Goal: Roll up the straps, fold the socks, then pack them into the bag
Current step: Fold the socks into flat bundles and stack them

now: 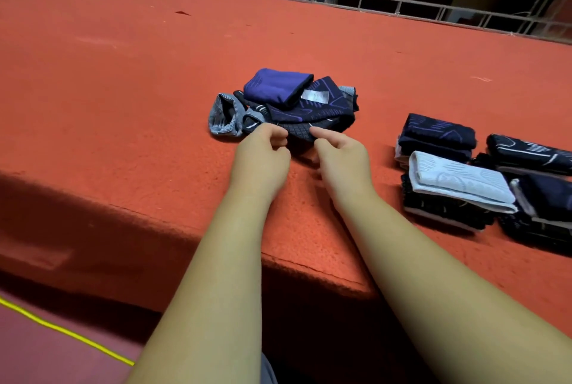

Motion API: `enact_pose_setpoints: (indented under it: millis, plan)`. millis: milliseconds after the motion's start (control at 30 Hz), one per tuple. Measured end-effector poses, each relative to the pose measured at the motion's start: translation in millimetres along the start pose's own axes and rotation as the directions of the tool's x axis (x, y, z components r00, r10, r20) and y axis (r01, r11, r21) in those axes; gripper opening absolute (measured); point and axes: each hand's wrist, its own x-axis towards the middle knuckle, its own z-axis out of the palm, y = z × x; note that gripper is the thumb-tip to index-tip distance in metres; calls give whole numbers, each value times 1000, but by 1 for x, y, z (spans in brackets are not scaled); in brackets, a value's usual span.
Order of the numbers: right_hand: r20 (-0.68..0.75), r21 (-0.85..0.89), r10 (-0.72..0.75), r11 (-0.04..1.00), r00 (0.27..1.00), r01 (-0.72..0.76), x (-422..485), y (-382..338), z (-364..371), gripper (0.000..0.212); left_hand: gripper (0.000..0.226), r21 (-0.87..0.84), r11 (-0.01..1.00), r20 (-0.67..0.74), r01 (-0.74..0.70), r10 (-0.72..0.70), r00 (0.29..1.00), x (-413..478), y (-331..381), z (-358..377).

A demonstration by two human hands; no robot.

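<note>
Left hand and right hand, fingers curled, pinch near edge of dark grid-patterned fabric sock. Just beyond fingers: loose navy-purple sock heap. Well right: folded sock stacks.

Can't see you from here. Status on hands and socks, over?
Left hand and right hand both pinch the dark sock at near edge of loose pile. Folded socks stacked right. No bag in view; nothing in the way.

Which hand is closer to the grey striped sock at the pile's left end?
Left. The left hand pinches the dark grid-patterned sock just right of the grey striped sock; the right hand pinches the same sock farther right.
</note>
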Motion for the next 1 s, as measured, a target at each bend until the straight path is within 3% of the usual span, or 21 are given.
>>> enact_pose_setpoints:
  millis: [100,167,367,467,567,667,733,833,1000]
  plan:
    - [-6,8,-63,998,998,63,-15,-5,-10,37,62,205,959,12,-198,199,980,-5,1,1]
    - [-7,45,-83,996,997,83,-29,-9,-18,36,67,275,925,7,-262,270,963,-9,2,2]
    - [-2,87,-112,990,994,112,-63,-7,-50,39,42,401,867,-68,-295,349,935,-25,7,-6]
    - [18,-9,-187,982,982,188,-74,-2,-67,37,25,411,829,52,-379,394,917,-30,14,-12]
    - [95,-257,-250,929,964,266,-82,6,-83,38,13,384,806,201,-451,403,893,-42,19,-16]
    - [191,-442,-282,831,940,339,-90,20,-94,25,18,342,835,331,-431,322,887,-56,19,-25]
    - [193,-444,-287,827,938,344,-96,29,-99,14,22,313,863,391,-397,264,881,-63,20,-33]
    - [171,-408,-321,837,931,364,-100,33,-102,8,18,280,897,337,-341,241,910,-63,19,-45]
    - [179,-430,-405,787,897,442,-108,30,-102,11,24,527,809,36,-260,285,958,-56,12,-54]
